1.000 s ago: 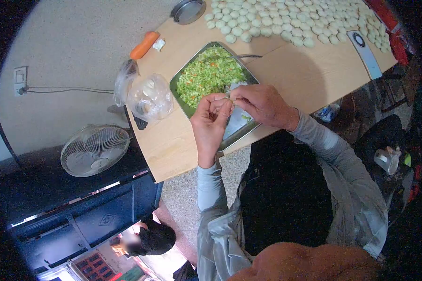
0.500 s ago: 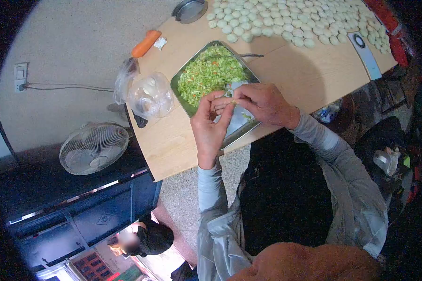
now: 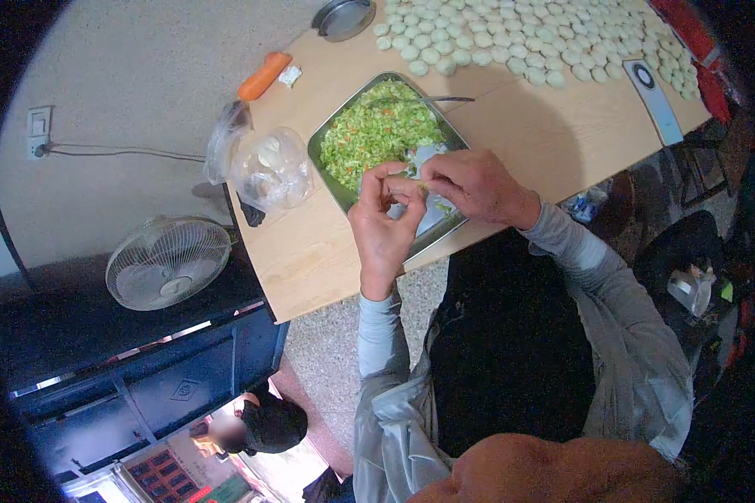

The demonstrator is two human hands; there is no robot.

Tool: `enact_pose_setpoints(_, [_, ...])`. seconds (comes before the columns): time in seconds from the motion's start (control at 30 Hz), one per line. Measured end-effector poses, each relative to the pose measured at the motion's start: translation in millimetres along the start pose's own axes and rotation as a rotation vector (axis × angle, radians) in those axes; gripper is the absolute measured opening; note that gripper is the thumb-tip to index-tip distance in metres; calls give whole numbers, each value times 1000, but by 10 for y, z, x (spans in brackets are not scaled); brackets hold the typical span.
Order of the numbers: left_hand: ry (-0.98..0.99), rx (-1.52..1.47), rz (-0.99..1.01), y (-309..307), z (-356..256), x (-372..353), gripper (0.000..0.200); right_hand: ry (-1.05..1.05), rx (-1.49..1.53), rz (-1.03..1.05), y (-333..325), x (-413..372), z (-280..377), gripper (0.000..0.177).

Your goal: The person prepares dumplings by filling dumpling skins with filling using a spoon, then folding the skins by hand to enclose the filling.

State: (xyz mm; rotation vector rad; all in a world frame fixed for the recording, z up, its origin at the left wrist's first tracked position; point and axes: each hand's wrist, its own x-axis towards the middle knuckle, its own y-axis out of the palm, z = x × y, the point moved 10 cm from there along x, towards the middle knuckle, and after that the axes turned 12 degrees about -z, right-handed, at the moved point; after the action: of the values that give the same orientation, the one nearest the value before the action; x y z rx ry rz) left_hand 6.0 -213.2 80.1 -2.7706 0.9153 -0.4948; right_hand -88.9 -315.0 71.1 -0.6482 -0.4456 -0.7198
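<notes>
Over the near end of a metal tray, my two hands meet at the fingertips. My left hand is curled into a pinch with the palm turned up. From the right, my right hand pinches at the same spot, knuckles up. A small greenish bit shows between the fingertips; I cannot tell what it is. Chopped green vegetable filling with orange flecks heaps up the tray's far part. Beneath my hands the tray bottom is partly bare. A thin metal handle sticks out over the tray's right rim.
Many pale green dough rounds cover the table's far right, with a phone beside them. Left of the tray lie a clear plastic bag and a carrot. A round metal pan sits behind. A fan stands at left; a person is below.
My left thumb has drawn back from the meeting fingertips and bent toward the left fingers. My right hand keeps its pinch, almost unmoved. The view has shifted slightly.
</notes>
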Motion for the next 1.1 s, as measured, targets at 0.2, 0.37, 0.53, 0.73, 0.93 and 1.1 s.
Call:
enact_pose_setpoints(0.2, [-38, -36, -38, -8, 68, 4, 26, 13, 38, -23, -22, -18, -13, 15])
enact_pose_setpoints(0.37, [-82, -74, -62, -14, 155, -8, 21, 20, 58, 3, -24, -10, -8, 15])
enact_pose_setpoints(0.53, [-63, -34, -51, -19, 124, -5, 21, 2, 46, 26, -26, -5, 30, 16])
enact_pose_setpoints(0.73, [-196, -101, 9, 2, 264, -67, 14, -34, 54, 4, -36, -15, 28, 15])
enact_pose_setpoints(0.93, [-301, -189, 100, 42, 348, -160, 18, -44, 111, -105, -124, -3, 54, 13])
enact_pose_setpoints(1.1, [-334, -199, 100, 26, 398, -162, 16, -26, 117, -86, -136, -4, 59, 11])
